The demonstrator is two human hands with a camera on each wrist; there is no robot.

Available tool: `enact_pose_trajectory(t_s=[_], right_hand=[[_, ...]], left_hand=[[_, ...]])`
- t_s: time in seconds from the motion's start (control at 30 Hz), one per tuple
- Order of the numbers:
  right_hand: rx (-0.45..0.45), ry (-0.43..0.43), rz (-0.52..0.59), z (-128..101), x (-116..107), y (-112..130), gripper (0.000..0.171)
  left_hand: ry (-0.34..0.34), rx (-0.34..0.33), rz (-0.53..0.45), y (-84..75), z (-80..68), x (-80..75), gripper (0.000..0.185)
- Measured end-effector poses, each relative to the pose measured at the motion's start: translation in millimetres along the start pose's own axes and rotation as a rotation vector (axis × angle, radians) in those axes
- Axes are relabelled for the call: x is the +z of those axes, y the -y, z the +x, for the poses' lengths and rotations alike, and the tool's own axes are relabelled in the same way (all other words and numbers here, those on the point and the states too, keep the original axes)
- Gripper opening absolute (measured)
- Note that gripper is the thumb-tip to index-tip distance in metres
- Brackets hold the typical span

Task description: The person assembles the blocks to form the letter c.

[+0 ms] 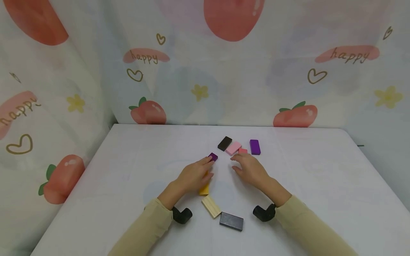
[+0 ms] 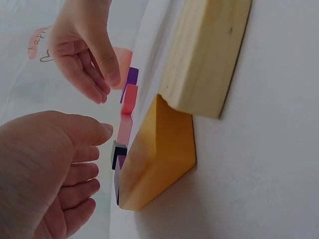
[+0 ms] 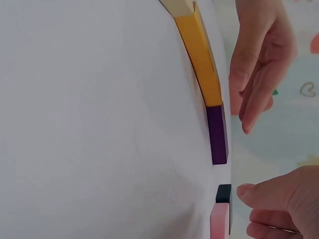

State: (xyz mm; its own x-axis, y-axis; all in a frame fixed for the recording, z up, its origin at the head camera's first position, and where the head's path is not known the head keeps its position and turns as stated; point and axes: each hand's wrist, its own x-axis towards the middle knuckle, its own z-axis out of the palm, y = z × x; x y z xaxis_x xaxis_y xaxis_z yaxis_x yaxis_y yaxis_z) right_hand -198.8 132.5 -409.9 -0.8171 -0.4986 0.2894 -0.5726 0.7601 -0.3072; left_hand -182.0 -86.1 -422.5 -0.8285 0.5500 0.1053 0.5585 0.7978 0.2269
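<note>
The left hand (image 1: 193,175) lies low over the white table (image 1: 128,170), its fingers loosely extended and gripping nothing. Its fingertips reach to the near end of a dark purple block (image 1: 213,156); whether they actually touch it cannot be told from the head view, and in the left wrist view the fingers (image 2: 82,172) are relaxed and apart from the blocks beside them. Under the palm, largely covered in the head view, lies a yellow block (image 1: 204,189), which meets the dark purple block end to end in the right wrist view.

The right hand (image 1: 250,169) is also open — fingers gently curved, holding nothing. Its fingertips hover close to a red block (image 1: 242,150), most of which is hidden behind them. Just beyond lie a pink block (image 1: 233,148), a black block (image 1: 225,143) touching it, and a violet block (image 1: 255,147) slightly apart to the right.

Nearer the person, a pale wooden block (image 1: 211,206) touches the yellow block's near end, and a dark grey block (image 1: 231,221) lies just beside it. Both wrist views are tilted and close — the hands are cut off at the frame edges there, and the farther blocks show only as thin coloured slivers.
</note>
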Motion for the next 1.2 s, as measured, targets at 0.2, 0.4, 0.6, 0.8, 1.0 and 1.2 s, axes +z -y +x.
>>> enact_pose_trajectory(t_s=[0.2,0.4,0.6,0.8,1.0,1.2], right_hand=[[0.036,0.014,0.002,12,0,-9,0.028],[0.036,-0.033,-0.007,22,8,-20,0.028],[0.04,-0.042,-0.033,29,16,-28,0.024],[0.079,-0.011,-0.061,34,22,-33,0.015],[0.075,-0.005,-0.092,36,26,-30,0.009],[0.075,-0.009,-0.11,36,27,-24,0.01]], left_hand=[[0.04,-0.017,-0.002,1.8,4.9,-0.6,0.047],[0.062,-0.056,0.009,5.2,9.1,2.3,0.05],[0.092,-0.061,0.004,7.9,11.9,5.4,0.051],[0.121,-0.038,0.024,8.2,13.7,6.7,0.05],[0.122,-0.031,0.033,8.6,13.8,7.9,0.049],[0.118,-0.041,0.027,8.0,14.4,8.3,0.048]])
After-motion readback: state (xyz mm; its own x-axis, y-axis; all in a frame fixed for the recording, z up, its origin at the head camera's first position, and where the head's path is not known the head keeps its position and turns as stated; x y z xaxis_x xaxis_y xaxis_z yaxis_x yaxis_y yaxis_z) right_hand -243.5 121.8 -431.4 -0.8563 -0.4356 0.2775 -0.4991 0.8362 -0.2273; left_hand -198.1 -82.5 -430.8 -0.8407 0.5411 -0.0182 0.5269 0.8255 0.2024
